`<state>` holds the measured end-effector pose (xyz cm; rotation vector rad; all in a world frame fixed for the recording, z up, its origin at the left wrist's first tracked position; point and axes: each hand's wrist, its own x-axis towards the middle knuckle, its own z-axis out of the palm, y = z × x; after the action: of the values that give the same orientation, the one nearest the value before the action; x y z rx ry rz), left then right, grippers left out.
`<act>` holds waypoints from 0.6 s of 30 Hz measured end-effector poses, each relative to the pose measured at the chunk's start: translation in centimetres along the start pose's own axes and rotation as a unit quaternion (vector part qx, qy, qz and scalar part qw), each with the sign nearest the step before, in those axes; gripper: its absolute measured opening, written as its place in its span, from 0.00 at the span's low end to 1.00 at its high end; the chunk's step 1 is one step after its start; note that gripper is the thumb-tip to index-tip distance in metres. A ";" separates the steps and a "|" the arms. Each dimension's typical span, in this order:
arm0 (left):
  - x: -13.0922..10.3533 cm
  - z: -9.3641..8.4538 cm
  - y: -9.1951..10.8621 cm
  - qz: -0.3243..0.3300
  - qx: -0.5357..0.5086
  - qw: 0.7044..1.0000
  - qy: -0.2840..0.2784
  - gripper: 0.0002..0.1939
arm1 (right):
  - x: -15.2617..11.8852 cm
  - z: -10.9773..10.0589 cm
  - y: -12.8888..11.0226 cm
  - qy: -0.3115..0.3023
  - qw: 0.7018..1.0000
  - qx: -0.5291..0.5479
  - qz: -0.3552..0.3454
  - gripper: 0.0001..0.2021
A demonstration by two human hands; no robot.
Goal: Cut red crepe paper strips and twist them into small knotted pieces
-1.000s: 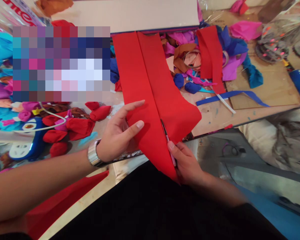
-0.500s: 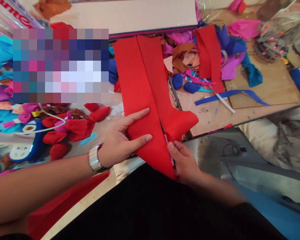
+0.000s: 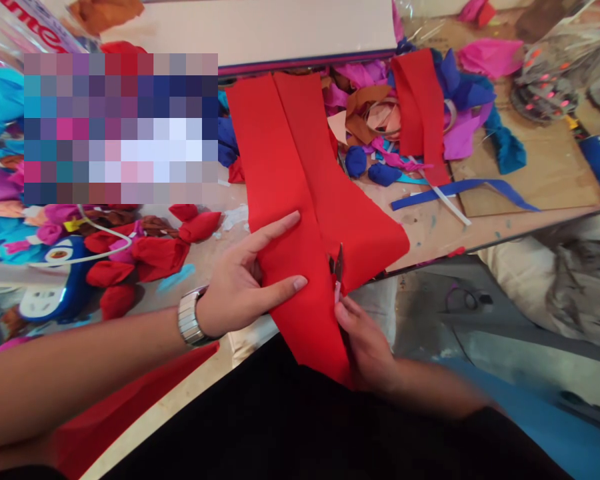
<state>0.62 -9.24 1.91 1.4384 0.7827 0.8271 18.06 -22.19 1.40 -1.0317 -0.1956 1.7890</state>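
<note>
A long piece of red cloth [image 3: 290, 173] is spread at a slant across the front edge of the table, with a lengthwise line where its layers overlap. My left hand [image 3: 247, 280] is at its left edge, thumb and index finger stretched over the top while the other fingers pass out of sight beneath. Scissors [image 3: 339, 267] are in my right hand [image 3: 367, 337], fingers closed round the handles, which are mostly hidden. Their blades point away from me at a slit in the cloth. Right of them, a cut flap [image 3: 375, 247] of the red cloth spreads sideways.
Red cloth bundles [image 3: 160, 257] and a blue-and-white power strip [image 3: 55, 283] lie at left. Coloured scraps, a folded red strip [image 3: 420, 113] and a blue strip [image 3: 465, 193] are at right. A white board [image 3: 260, 33] stands at the back; a pincushion [image 3: 543, 97] sits far right.
The scissors and my right hand have shifted slightly, and the blades now show apart at the slit. The cut flap spreads wider to the right. My left hand has barely moved.
</note>
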 end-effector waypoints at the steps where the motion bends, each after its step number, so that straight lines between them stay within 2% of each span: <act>1: 0.0 0.0 0.0 0.005 0.004 1.000 -0.003 0.42 | 0.0 -0.1 0.2 0.012 1.000 -0.005 -0.010 0.21; 4: 0.0 -0.2 0.2 0.020 0.013 1.000 -0.012 0.43 | -0.1 -0.1 0.6 0.031 0.998 -0.029 -0.052 0.21; 8: -0.3 -0.3 0.6 0.056 0.018 0.998 -0.034 0.43 | -0.6 0.6 0.9 0.014 0.993 -0.041 -0.107 0.17; 11: -0.7 -0.3 1.1 0.082 0.041 0.995 -0.037 0.43 | -1.2 0.5 1.3 0.014 0.979 -0.091 -0.181 0.15; 13: -0.9 -0.3 1.4 0.068 0.056 0.996 -0.035 0.44 | -1.4 0.2 1.8 0.025 0.967 -0.130 -0.217 0.15; 15: -1.0 -0.3 1.5 0.045 0.065 0.996 -0.035 0.46 | -1.4 0.1 2.0 0.033 0.967 -0.139 -0.211 0.13; 18: -1.0 -0.3 1.3 0.037 0.059 0.997 -0.036 0.45 | -1.3 0.6 1.9 0.012 0.986 -0.099 -0.133 0.13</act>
<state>-0.18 -9.96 3.16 1.6008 0.7377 0.7911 16.47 -23.93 1.41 -1.1102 -0.4827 1.5372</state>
